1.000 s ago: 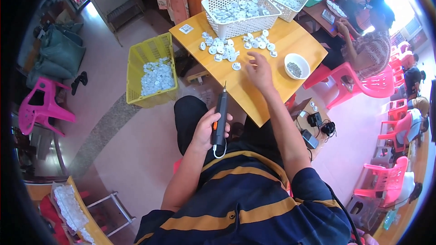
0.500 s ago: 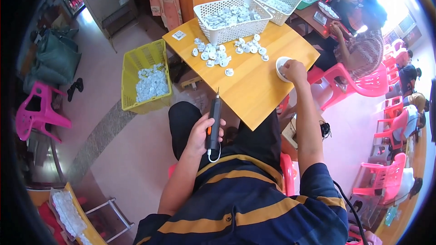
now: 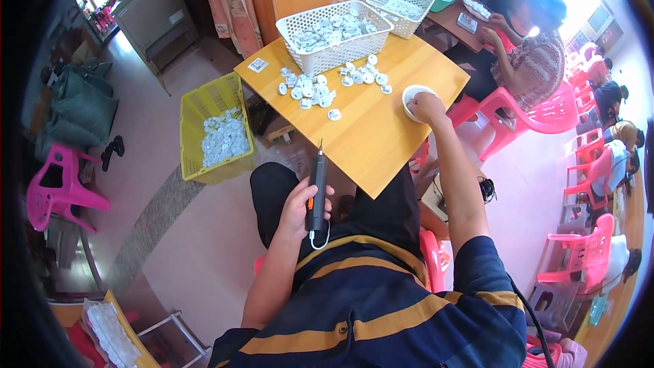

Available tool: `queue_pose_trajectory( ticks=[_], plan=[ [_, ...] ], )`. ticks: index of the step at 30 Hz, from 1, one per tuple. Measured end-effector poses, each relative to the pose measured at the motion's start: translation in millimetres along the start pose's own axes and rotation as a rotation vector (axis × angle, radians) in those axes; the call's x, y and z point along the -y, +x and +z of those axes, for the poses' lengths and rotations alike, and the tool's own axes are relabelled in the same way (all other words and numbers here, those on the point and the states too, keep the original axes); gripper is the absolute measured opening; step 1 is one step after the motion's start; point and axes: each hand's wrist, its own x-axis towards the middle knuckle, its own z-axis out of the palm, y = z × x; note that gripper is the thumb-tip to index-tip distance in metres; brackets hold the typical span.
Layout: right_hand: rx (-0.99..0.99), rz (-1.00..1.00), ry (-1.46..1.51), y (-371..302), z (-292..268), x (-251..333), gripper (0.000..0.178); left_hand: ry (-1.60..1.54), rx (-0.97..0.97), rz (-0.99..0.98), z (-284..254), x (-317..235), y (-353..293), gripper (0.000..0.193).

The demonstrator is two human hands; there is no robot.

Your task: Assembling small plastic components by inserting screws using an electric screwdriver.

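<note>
My left hand (image 3: 294,211) is wrapped round a black electric screwdriver (image 3: 317,194) with an orange switch. Its bit points up and away from me, and a white cable leaves the lower end. My right hand (image 3: 429,109) reaches into a small white bowl (image 3: 407,97) at the table's right edge. The fingers are curled and dip inside the rim, so what they pinch is hidden. Left of the bowl lie small round white plastic parts (image 3: 308,90) in a loose group, with a second cluster (image 3: 366,73) beside it. One single part (image 3: 334,115) sits nearer me.
On the wooden table (image 3: 371,157) stands a white basket (image 3: 334,54) full of white parts, with another white basket (image 3: 402,8) behind. A yellow crate (image 3: 216,129) of parts is on the floor at left. A person (image 3: 535,54) sits at right on a pink chair (image 3: 538,116).
My right hand has gone deeper into the bowl, its fingers now lower inside the rim. The whole view has shifted slightly; the left hand keeps its grip on the screwdriver.
</note>
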Motion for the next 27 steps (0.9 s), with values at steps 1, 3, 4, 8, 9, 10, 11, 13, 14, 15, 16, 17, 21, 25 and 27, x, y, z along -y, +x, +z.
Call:
queue_pose_trajectory(
  ticks=[1, 3, 4, 8, 9, 10, 11, 13, 14, 15, 16, 17, 21, 25, 27],
  plan=[
    [0.011, 0.003, -0.018, 0, -1, 1, 0.028, 0.001, -0.004, 0.0, 0, 0, 0, 0.037],
    [0.021, 0.004, -0.034, -3, -7, 6, 0.027, -0.003, -0.003, 0.002, 0, 0, -2, 0.038],
    [0.043, -0.02, 0.011, -7, -13, 10, 0.026, -0.01, -0.005, 0.007, -1, 0, -3, 0.038],
    [0.034, -0.055, 0.06, -9, -15, 8, 0.024, 0.001, -0.019, 0.007, 0, 1, -3, 0.039],
    [0.032, -0.052, 0.061, -6, -12, 5, 0.024, 0.001, -0.013, 0.006, 1, 1, -3, 0.039],
    [0.033, -0.036, 0.029, -3, -8, 3, 0.025, 0.001, -0.008, 0.005, 2, 1, -2, 0.039],
    [0.034, -0.019, -0.003, -1, -4, 1, 0.026, 0.002, -0.006, 0.004, 2, 1, -2, 0.039],
    [0.021, -0.012, -0.019, 2, 2, -3, 0.027, 0.0, -0.004, 0.001, 2, 1, -1, 0.039],
    [0.009, -0.003, -0.036, 4, 4, -6, 0.028, 0.001, -0.002, 0.001, 2, 1, 0, 0.039],
    [0.01, -0.006, -0.035, 4, 4, -5, 0.028, -0.001, -0.006, 0.001, 1, 1, -1, 0.039],
    [0.005, -0.001, -0.029, 2, 4, -4, 0.029, -0.003, -0.01, -0.001, 1, 1, -1, 0.039],
    [0.001, 0.005, -0.023, 1, 3, -5, 0.031, -0.003, -0.01, -0.001, 1, 1, 0, 0.039],
    [-0.031, -0.008, 0.098, -10, -16, 3, 0.03, -0.01, -0.017, 0.004, -2, 1, -2, 0.039],
    [-0.237, 0.044, 0.578, -19, -28, 12, 0.019, -0.015, -0.016, -0.002, 0, 1, 0, 0.039],
    [-0.24, 0.063, 0.892, -25, -31, 23, 0.013, -0.011, -0.015, -0.002, 0, 1, 0, 0.039]
  ],
)
